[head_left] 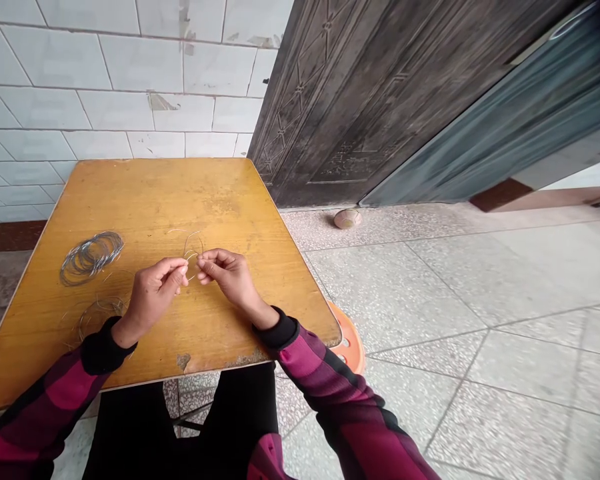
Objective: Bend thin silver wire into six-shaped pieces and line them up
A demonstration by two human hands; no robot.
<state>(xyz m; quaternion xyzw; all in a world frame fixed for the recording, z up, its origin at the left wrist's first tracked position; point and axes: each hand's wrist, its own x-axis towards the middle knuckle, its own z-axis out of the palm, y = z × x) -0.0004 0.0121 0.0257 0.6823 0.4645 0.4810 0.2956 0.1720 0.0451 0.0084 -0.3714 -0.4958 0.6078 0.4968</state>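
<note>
A thin, curved piece of wire loops up between my two hands over the wooden table. My left hand pinches it with thumb and forefinger. Close beside, my right hand pinches the wire too, its fingertips a small gap away from the left ones. Left of the hands lies a coil of silvery wire. A looser tangle of thin wire rests nearer to me, partly hidden behind my left wrist. Whether one or several strands are in my fingers I cannot tell.
White wall tiles stand behind the table, with a dark carved door to the right. An orange stool shows under the table's right corner. A round stone sits on the floor by the door.
</note>
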